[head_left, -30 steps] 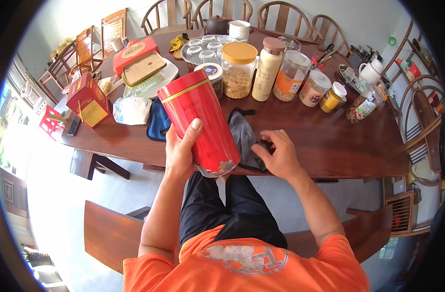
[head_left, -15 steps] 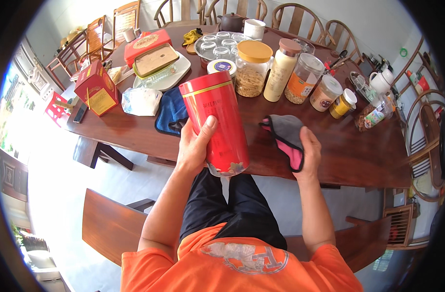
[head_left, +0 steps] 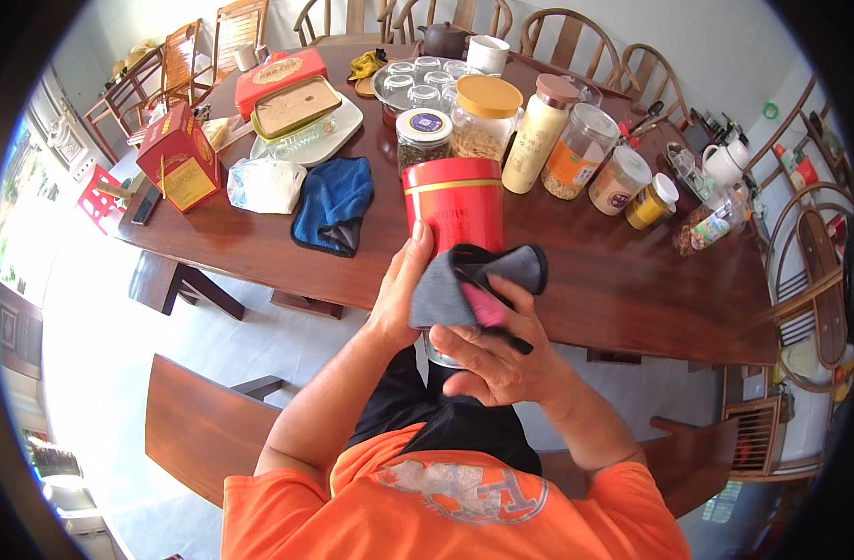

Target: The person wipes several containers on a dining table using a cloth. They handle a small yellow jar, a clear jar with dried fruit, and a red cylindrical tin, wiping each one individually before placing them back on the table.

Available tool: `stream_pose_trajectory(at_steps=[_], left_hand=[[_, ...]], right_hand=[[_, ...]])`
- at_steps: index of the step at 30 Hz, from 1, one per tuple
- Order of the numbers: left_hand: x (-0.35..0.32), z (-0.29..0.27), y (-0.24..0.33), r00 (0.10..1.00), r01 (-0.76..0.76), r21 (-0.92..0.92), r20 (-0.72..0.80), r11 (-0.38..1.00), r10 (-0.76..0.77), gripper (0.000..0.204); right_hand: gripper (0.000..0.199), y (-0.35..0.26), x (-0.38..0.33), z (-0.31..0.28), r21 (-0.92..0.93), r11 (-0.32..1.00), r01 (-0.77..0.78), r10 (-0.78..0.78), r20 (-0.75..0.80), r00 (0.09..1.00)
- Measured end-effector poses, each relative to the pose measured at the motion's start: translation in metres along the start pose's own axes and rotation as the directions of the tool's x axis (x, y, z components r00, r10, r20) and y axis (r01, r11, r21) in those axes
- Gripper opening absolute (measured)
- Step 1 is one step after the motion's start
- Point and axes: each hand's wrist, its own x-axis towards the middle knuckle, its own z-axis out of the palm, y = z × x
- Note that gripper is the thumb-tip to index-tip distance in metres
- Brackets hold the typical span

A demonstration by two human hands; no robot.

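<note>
My left hand (head_left: 403,285) is wrapped round the left side of a tall red canister (head_left: 457,201) with a gold band below its lid. The canister is held up at the table's near edge, lid upward. In my right hand (head_left: 501,350) is a grey and pink cloth (head_left: 445,289) with black edging, which lies against the canister's front and covers its lower middle. The right fingers are slightly blurred, bent over the cloth. A blue cloth (head_left: 333,201) rests on the table to the left of the canister.
Behind the canister stand a dark-filled jar (head_left: 423,140), a yellow-lidded jar (head_left: 483,121), a cream bottle (head_left: 539,135) and several more jars to the right. Upturned glasses sit on a round tray (head_left: 378,89). At left are a red box (head_left: 179,159) and a white packet (head_left: 266,187).
My right hand has brought the grey and pink cloth leftward onto the canister. The canister has turned more upright and shifted slightly right, uncovering the blue cloth and the dark-filled jar.
</note>
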Motion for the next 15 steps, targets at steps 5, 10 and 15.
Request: stream_pose_trajectory(at_steps=[5,10,15], left_hand=[[-0.026,0.029,0.001,0.992,-0.071,0.227,-0.089,0.971,0.093,0.059],[-0.021,0.025,-0.002,0.993,-0.115,-0.004,-0.018,0.993,0.115,0.075],[-0.019,0.022,0.017,0.956,-0.264,-0.037,-0.139,0.964,0.257,0.071]], right_hand=[[0.079,0.028,0.047,-0.021,0.053,0.998,-0.037,0.033,0.073,0.997],[0.076,0.036,0.055,-0.004,0.422,0.848,-0.320,0.387,-0.083,0.918],[0.087,0.019,0.018,0.022,0.551,0.721,-0.421,0.484,0.035,0.875]])
